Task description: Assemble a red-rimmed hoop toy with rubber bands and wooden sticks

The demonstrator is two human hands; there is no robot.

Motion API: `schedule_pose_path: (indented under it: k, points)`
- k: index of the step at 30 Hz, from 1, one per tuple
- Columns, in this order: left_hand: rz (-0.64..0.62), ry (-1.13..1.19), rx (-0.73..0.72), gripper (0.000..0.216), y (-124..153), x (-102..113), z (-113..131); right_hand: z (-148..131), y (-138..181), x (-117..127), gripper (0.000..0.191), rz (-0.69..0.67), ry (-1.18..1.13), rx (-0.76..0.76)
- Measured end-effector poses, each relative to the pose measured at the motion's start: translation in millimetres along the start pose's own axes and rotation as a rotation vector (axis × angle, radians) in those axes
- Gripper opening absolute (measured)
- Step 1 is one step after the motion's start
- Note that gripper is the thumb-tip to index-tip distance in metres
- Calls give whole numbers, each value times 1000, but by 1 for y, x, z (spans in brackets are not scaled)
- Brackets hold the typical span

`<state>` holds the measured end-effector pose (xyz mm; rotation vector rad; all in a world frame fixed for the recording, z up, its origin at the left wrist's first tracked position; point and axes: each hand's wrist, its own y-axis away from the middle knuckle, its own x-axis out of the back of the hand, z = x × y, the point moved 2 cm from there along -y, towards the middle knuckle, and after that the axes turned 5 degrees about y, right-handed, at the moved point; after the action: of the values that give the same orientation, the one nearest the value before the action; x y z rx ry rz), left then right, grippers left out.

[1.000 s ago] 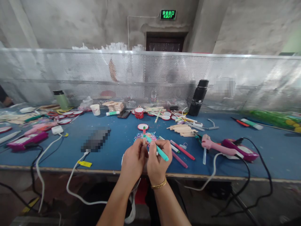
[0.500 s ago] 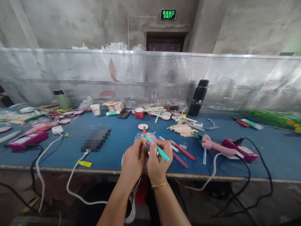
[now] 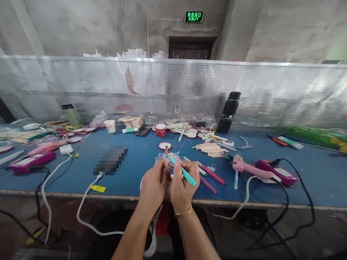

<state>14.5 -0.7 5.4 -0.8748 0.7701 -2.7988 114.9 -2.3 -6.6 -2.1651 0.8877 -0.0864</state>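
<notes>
my left hand (image 3: 153, 186) pinches the thin wooden craft stick with red and green bands (image 3: 166, 156) upright over the near edge of the blue table (image 3: 130, 169) | my right hand (image 3: 183, 185) grips the teal felt marker (image 3: 184, 173), tip at the stick | risk, I judge: stick twists in the pinch, tip skids onto my left hand

I have my left forearm (image 3: 131, 233) and right forearm (image 3: 196, 234) angled up from below, closing toward each other. My left hand (image 3: 154, 185) is curled into a loose fist, thumb and fingertips pinched together at its top. My right hand (image 3: 183, 186) sits just beside it, knuckles touching, fingers folded in a writing grip, wrist bent slightly toward the left hand.
</notes>
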Motion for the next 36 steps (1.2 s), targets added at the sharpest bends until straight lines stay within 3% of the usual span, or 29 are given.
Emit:
schedule_pose_path:
  k: [13, 20, 27, 36]
  points:
    - [-3, 0, 2, 18, 1, 0, 1, -3, -1, 0, 13, -74, -50, 36]
    - [-19, 16, 4, 20, -1, 0, -1, -1, 0, 2, 14, -15, -3, 12]
    - [-5, 10, 16, 19, 0, 0, 1, -5, -1, 1, 15, -84, -32, 38]
    - [-11, 26, 13, 24, -1, 0, -1, -2, 0, 2, 15, -15, -23, -3]
